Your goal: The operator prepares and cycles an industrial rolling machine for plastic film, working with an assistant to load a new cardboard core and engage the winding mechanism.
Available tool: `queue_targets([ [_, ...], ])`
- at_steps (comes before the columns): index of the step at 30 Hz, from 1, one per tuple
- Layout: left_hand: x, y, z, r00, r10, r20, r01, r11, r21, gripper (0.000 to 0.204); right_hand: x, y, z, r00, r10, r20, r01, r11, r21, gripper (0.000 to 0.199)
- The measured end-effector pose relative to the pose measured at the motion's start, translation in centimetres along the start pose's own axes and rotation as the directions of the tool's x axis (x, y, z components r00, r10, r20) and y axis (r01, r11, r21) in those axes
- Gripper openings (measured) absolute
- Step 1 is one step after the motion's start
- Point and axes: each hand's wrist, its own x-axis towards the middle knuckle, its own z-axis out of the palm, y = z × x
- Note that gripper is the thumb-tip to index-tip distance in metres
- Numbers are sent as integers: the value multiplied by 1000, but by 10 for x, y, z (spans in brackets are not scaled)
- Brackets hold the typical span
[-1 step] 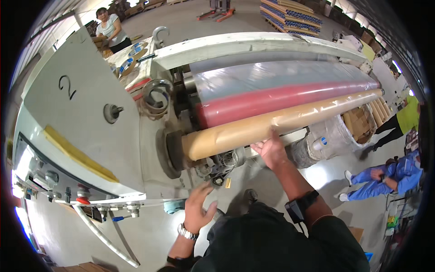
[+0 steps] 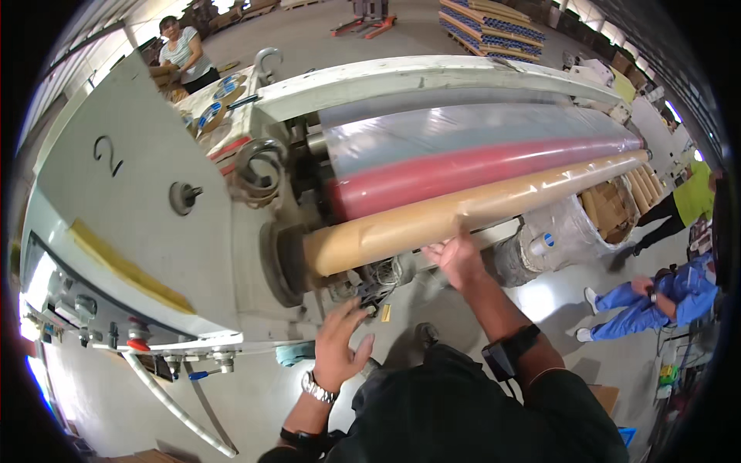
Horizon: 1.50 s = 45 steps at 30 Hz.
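Observation:
A long tan roll (image 2: 386, 239) wrapped in shiny film lies across the front of the machine, its left end meeting a dark round flange (image 2: 287, 262). My right hand (image 2: 459, 262) is raised under the middle of this roll. Its fingers point left, partly extended, and the thumb side touches or nearly touches the roll's lower face. Below the roll's left end, my left hand (image 2: 340, 347) hovers empty with its fingers apart, a metal watch (image 2: 319, 388) on the wrist. Behind the tan roll runs a red roller (image 2: 463, 171) with clear film (image 2: 463, 123) stretched behind it.
To the left stands the machine's white side housing (image 2: 139, 193), with knobs and a red button (image 2: 139, 332). A wrapped bin (image 2: 587, 212) holds brown pieces at right. People (image 2: 656, 309) are at the right and far left. Stacked tubes (image 2: 494, 31) stand at the back.
The view has shifted slightly, so the machine sits a little further left in the picture. Both my hands keep nearly the same places.

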Motion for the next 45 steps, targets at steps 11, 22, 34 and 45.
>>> queue_targets([
  [11,130,3,79,950,75,-305,96,855,510,29,2,-103,-130,994,-70,-87,82,987,139,64],
  [22,169,24,100,823,66,-565,378,679,630,31,31,-308,-376,752,-386,-534,501,861,83,54],
  [34,174,16,105,756,58,-652,297,857,420,35,38,-308,-376,701,-478,-530,589,807,51,47],
  [45,146,-11,80,816,211,-538,179,793,583,32,-18,-243,-215,469,-794,387,338,-243,-909,67],
])
